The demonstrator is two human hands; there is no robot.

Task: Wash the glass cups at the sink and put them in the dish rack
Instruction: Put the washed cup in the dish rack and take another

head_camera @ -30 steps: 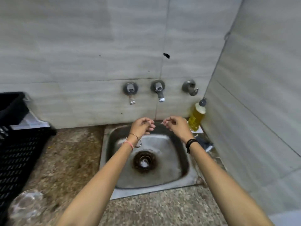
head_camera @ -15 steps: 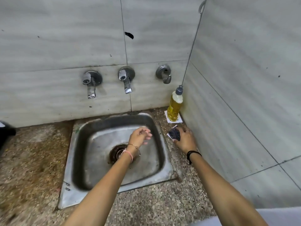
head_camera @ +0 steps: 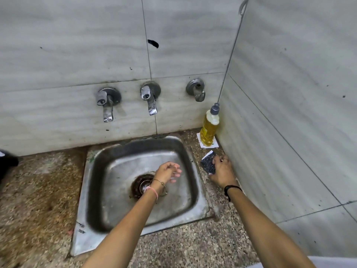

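While the left hand [head_camera: 168, 172] hangs over the steel sink [head_camera: 202, 200], fingers loosely bent and holding nothing, though blurred, the right hand [head_camera: 222, 173] rests on the speckled counter [head_camera: 38, 190] just right of the sink; its fingers curl round a dark sponge [head_camera: 207, 161]; the sink sits below the wall taps [head_camera: 148, 97]; a yellow soap bottle [head_camera: 209, 130] stands upright in the corner, near the sponge.

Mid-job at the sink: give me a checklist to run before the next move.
1. Right hand on scrub pad: ok, fingers curled over it.
2. Left hand free: ok, above the sink, holding nothing.
3. Soap bottle upright in the corner: ok.
4. Water running from the taps: not ok, no stream visible.
5. Glass cup within reach: cannot tell, none in view.
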